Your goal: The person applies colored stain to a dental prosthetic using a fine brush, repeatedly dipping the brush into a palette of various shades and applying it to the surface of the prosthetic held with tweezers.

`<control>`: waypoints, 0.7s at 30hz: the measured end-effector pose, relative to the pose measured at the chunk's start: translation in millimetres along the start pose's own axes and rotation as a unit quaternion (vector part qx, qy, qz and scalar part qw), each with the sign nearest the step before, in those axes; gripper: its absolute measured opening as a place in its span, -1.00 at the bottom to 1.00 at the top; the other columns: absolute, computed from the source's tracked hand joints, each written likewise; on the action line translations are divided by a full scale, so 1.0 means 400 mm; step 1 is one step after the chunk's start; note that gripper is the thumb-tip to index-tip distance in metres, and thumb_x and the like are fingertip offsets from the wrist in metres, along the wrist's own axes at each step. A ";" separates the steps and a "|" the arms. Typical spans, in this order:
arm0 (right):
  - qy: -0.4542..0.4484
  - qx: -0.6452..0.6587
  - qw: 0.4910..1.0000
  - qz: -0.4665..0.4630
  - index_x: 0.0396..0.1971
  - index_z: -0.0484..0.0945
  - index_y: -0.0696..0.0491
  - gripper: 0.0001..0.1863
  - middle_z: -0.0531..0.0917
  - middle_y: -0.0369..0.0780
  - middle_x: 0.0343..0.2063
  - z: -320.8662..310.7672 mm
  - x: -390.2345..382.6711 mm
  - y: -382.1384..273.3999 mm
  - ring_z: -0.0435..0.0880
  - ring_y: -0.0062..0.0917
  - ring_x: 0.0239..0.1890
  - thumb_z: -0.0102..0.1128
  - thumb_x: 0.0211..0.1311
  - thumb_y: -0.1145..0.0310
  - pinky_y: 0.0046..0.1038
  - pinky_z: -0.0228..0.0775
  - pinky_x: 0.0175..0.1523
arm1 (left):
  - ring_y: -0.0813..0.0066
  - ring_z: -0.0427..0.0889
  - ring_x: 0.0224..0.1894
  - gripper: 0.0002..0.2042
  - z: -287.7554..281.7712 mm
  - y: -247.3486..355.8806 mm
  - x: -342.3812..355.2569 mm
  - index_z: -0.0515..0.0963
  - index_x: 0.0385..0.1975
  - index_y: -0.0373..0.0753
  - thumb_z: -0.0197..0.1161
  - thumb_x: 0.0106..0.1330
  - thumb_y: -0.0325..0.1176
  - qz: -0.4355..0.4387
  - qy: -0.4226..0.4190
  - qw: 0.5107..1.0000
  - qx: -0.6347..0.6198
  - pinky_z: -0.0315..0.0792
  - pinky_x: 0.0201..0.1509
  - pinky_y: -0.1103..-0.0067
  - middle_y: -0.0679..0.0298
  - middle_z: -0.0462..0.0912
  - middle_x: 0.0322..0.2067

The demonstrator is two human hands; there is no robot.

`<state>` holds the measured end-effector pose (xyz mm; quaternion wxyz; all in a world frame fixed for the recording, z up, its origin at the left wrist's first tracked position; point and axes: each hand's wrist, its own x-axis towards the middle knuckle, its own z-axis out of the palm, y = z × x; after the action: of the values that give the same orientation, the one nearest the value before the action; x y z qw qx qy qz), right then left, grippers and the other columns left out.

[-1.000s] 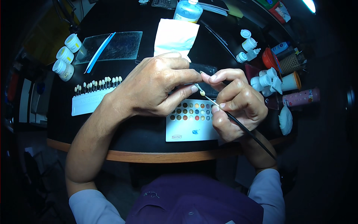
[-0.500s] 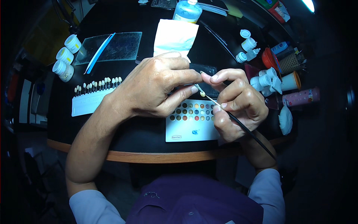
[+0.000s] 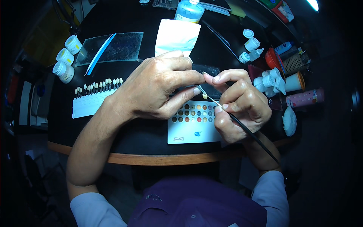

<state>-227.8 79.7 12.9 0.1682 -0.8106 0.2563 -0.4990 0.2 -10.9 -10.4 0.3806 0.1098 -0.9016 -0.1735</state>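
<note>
Above the desk, my left hand (image 3: 160,81) pinches a slim metal holder that looks like tweezers (image 3: 200,89); most of it is hidden behind the fingers. At its tip sits a small cream-coloured dental crown (image 3: 205,96). My right hand (image 3: 247,104) is closed on a fine paintbrush (image 3: 254,137), its dark handle slanting down to the right. The brush's tip points at the crown; whether they touch is too small to tell. Both hands' index fingertips meet just above. Beneath them lies a white palette (image 3: 185,132) with rows of coloured round wells.
A white shade guide (image 3: 92,103) carrying tooth samples stands left, beyond it a glass slab (image 3: 126,45) and several white jars (image 3: 65,56). White tissue (image 3: 177,36) and a blue bottle (image 3: 189,12) stand ahead. Small bottles (image 3: 251,44) and cups (image 3: 295,81) crowd the right.
Barely anything differs. The right thumb and the brush have shifted very slightly; both grips stay as they were.
</note>
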 end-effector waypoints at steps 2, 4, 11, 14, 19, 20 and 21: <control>0.001 -0.001 1.000 0.005 -0.45 0.41 0.12 -0.78 0.57 -0.19 -0.48 0.000 0.001 -0.003 0.65 -0.22 0.04 0.22 0.02 0.74 0.08 0.74 0.22 | 0.27 0.65 -0.32 -0.73 0.000 -0.001 0.002 0.79 -0.12 -0.34 0.45 0.17 -0.50 0.002 0.000 1.000 -0.002 0.53 -0.22 0.37 0.15 0.67 -0.39; 0.002 -0.002 1.000 0.004 -0.45 0.41 0.12 -0.78 0.57 -0.19 -0.48 0.000 0.000 -0.002 0.65 -0.22 0.04 0.22 0.02 0.75 0.08 0.73 0.23 | 0.27 0.65 -0.32 -0.73 0.000 0.000 0.003 0.78 -0.11 -0.34 0.45 0.17 -0.49 0.004 0.001 1.000 -0.004 0.53 -0.22 0.37 0.15 0.67 -0.39; 0.003 0.001 1.000 0.005 -0.45 0.40 0.12 -0.78 0.56 -0.19 -0.49 0.002 -0.001 -0.001 0.65 -0.22 0.03 0.20 0.02 0.75 0.10 0.73 0.23 | 0.27 0.64 -0.34 -0.73 0.003 -0.003 -0.002 0.78 -0.11 -0.34 0.45 0.17 -0.50 0.010 0.009 1.000 -0.007 0.52 -0.23 0.37 0.14 0.67 -0.39; 0.035 -0.003 0.999 -0.003 -0.53 0.44 0.12 -0.78 0.62 -0.21 -0.51 0.004 -0.005 0.009 0.76 -0.17 0.01 0.32 -0.11 0.70 -0.23 0.78 0.05 | 0.27 0.64 -0.34 -0.73 0.005 -0.004 0.000 0.78 -0.11 -0.34 0.44 0.17 -0.50 0.010 0.007 1.000 -0.007 0.52 -0.24 0.37 0.14 0.67 -0.40; 0.023 0.006 1.000 0.005 -0.50 0.42 0.12 -0.79 0.59 -0.20 -0.50 0.002 -0.005 0.002 0.70 -0.19 0.02 0.25 -0.04 0.71 -0.06 0.75 0.14 | 0.28 0.63 -0.36 -0.74 0.006 -0.005 -0.001 0.78 -0.12 -0.35 0.44 0.18 -0.50 0.012 0.009 1.000 -0.005 0.51 -0.26 0.38 0.14 0.68 -0.41; 0.006 0.010 1.000 0.006 -0.46 0.39 0.12 -0.79 0.55 -0.19 -0.48 0.001 -0.004 -0.001 0.65 -0.22 0.03 0.19 0.03 0.73 0.11 0.73 0.23 | 0.28 0.63 -0.36 -0.75 0.007 -0.007 -0.002 0.78 -0.12 -0.35 0.44 0.19 -0.50 0.014 0.009 1.000 -0.009 0.51 -0.26 0.38 0.14 0.68 -0.41; 0.006 0.010 1.000 0.006 -0.46 0.39 0.12 -0.79 0.55 -0.19 -0.48 0.002 -0.003 0.000 0.65 -0.22 0.03 0.19 0.03 0.73 0.11 0.73 0.23 | 0.28 0.63 -0.37 -0.75 0.007 -0.007 -0.002 0.78 -0.12 -0.35 0.43 0.20 -0.49 0.014 0.008 1.000 -0.013 0.51 -0.27 0.38 0.14 0.68 -0.41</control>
<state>-227.5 80.6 11.6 0.1776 -0.8041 0.2570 -0.5058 -1.0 -12.6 -13.9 0.3919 0.0933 -0.8977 -0.1784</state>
